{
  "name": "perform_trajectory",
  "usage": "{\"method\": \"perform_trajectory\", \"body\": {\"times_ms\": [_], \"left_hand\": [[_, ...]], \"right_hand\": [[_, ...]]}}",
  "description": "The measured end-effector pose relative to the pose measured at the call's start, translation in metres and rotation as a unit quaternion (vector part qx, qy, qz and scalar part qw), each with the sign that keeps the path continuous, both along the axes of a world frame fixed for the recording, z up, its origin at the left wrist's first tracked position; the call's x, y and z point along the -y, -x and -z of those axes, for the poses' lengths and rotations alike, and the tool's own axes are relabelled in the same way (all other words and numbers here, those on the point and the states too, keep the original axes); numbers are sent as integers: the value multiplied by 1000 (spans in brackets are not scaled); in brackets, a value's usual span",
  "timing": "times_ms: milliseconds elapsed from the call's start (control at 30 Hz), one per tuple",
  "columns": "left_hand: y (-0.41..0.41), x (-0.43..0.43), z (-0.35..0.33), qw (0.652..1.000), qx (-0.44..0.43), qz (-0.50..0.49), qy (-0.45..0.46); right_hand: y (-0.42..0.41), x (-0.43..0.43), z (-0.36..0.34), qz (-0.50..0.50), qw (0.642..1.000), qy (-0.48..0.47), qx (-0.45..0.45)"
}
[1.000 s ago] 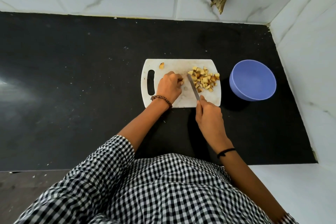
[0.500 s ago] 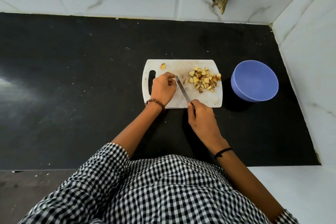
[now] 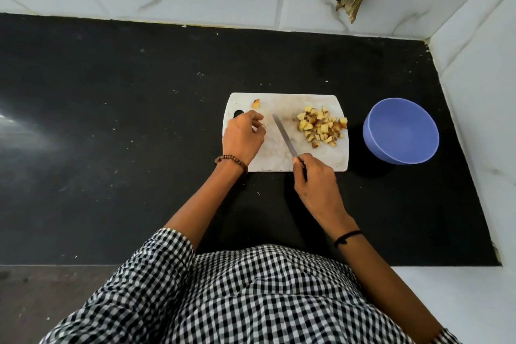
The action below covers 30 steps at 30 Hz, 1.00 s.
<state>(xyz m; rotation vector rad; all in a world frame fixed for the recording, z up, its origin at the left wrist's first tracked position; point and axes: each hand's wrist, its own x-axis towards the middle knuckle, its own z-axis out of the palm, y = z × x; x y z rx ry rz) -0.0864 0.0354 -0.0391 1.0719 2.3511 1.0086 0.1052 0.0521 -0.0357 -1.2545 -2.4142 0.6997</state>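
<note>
While gripping knife [image 3: 284,134] over board [image 3: 296,103], right hand [image 3: 317,180] fingers wrapped round handle, left hand [image 3: 243,137] at board's left, fingers curled, pinch unclear, dice [image 3: 321,127] at board's right.

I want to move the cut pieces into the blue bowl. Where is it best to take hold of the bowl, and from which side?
Probably pinch the rim of the blue bowl at its left edge, coming from the cutting board side: it stands upright, open and empty, and that edge is nearest the board.
</note>
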Motion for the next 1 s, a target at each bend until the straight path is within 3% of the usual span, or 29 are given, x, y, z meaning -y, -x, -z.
{"method": "perform_trajectory", "body": {"times_ms": [233, 533, 733, 833, 1000], "left_hand": [[17, -9, -1, 997, -73, -32, 18], [31, -34, -5, 992, -97, -18, 80], [22, -29, 0, 989, -103, 106, -8], [9, -25, 7, 981, -87, 168, -43], [-5, -18, 8, 990, 23, 132, -50]], "right_hand": [[-8, -15, -1, 55, 998, -2, -5], [13, -22, -10, 27, 998, 35, -36], [22, -23, -16, 47, 995, 61, -57], [20, -21, -17, 63, 993, 70, -65], [9, -15, -11, 77, 989, 108, -68]]}}
